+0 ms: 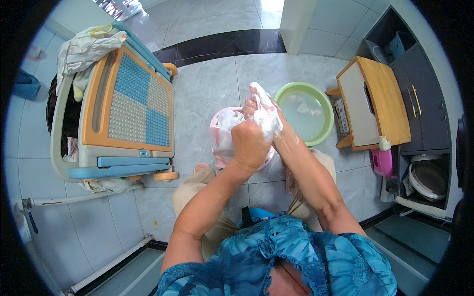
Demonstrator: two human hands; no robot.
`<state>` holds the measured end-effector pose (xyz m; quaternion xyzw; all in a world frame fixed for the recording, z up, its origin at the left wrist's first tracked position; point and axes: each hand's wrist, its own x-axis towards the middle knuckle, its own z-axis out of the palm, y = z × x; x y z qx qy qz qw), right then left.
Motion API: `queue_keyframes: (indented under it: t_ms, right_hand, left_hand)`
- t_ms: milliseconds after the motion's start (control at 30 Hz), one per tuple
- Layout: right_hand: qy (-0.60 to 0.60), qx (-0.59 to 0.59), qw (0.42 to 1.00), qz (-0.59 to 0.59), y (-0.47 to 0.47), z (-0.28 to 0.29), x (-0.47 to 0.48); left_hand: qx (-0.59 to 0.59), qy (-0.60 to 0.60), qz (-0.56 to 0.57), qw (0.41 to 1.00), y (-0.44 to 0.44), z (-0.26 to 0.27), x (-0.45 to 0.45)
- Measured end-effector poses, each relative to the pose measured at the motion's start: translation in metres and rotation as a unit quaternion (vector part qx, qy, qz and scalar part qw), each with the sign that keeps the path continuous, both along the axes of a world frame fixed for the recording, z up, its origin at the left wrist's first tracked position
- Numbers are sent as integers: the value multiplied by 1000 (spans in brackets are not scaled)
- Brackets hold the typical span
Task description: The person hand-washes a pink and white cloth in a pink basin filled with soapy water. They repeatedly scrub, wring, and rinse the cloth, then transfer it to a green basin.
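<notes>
A white wet cloth, covered in suds, is bunched between my two hands above a pink basin. My left hand is closed in a fist on the lower part of the cloth. Behind it my right hand grips the cloth too, its fingers partly hidden by the fabric and foam. More white and pink wet laundry lies in the pink basin. Just right of my hands a green basin holds cloudy water with a pale cloth in it.
At the left stands a folded plastic frame with a studded blue and grey panel and clothes draped over it. A wooden cabinet stands at the right, with a pink plastic container beside it. A dark stone threshold crosses the floor ahead.
</notes>
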<state>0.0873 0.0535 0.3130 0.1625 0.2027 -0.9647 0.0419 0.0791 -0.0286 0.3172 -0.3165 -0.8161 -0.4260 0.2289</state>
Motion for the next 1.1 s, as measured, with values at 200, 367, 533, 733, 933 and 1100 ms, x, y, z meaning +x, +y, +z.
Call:
queue_keyframes:
  t_ms: [200,367,533,733,933,1100]
  right_hand:
    - [-47,69,996,12,-30,2,0]
    - [154,-125,980,32,29,-63,-16]
    - [-22,-22,999,42,-24,2,3]
    - [-25,-119,992,28,-10,-15,-7]
    - [92,-139,986,9,26,-45,-9]
    - [-68,68,995,15,-24,-12,-1]
  left_hand:
    - [-44,-120,74,989,-25,2,-50]
    - [-67,29,4,997,10,-7,-3]
    - [-75,-130,50,987,-28,3,-43]
    - [-38,-160,13,986,-6,2,-26]
    - [-20,-31,-29,999,5,-1,4]
    - [-32,-160,78,984,-8,3,-40]
